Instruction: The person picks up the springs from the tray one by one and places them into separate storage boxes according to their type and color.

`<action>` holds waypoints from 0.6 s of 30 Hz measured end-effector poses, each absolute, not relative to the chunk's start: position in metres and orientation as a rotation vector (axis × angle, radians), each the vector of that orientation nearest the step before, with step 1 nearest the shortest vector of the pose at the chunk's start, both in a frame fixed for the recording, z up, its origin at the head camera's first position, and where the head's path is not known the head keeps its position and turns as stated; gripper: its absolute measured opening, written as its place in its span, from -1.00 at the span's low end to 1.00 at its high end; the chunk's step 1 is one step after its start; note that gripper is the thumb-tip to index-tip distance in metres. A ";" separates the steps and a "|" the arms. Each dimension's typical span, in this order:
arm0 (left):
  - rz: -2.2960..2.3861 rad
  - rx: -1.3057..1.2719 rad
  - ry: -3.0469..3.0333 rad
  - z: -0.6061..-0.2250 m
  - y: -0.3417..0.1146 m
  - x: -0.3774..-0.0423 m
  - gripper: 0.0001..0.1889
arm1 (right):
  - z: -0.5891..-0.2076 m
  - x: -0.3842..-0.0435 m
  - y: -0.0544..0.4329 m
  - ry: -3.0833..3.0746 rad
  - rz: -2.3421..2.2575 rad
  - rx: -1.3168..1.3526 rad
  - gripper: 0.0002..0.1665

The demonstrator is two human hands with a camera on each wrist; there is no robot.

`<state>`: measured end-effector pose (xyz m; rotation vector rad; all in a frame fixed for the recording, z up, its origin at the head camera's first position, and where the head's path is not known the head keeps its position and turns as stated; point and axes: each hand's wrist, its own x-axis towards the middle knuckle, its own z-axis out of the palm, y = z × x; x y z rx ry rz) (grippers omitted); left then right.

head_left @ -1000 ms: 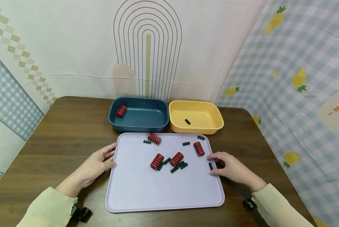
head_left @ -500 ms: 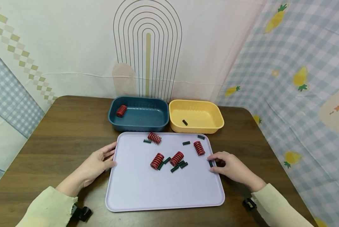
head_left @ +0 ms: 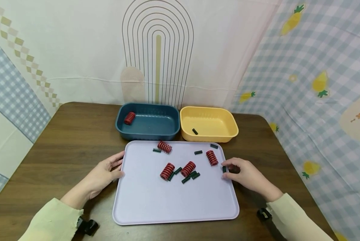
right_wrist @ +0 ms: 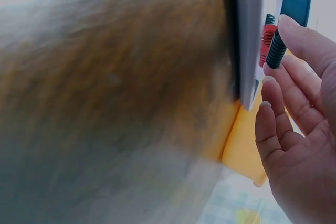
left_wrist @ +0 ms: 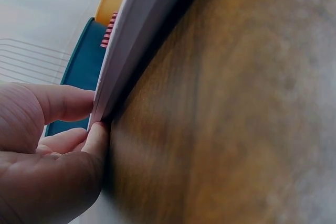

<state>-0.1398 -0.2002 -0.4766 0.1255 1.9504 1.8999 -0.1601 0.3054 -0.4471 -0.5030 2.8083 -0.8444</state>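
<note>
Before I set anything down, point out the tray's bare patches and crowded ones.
Crowded: the middle, where two red coil springs and several green coil springs cluster, and the far-right corner. Bare: the lilac tray from that cluster to its near rim, and its left side, beside the left hand.

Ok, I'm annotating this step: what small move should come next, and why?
Perhaps lift the small green spring pinched in the right hand toward the yellow bin: a similar small spring lies there, while the blue bin holds a red spring.
</note>
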 end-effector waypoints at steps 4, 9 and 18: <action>1.897 0.119 1.951 -0.477 -0.200 -0.139 -0.19 | -0.443 -0.162 0.300 2.818 -0.886 -0.482 -0.55; 1.889 0.107 1.957 -0.477 -0.200 -0.139 -0.19 | -0.444 -0.166 0.293 2.866 -0.956 -0.447 -0.54; 1.885 0.094 1.959 -0.474 -0.199 -0.139 -0.18 | -0.441 -0.178 0.281 3.000 -1.191 -0.391 -0.51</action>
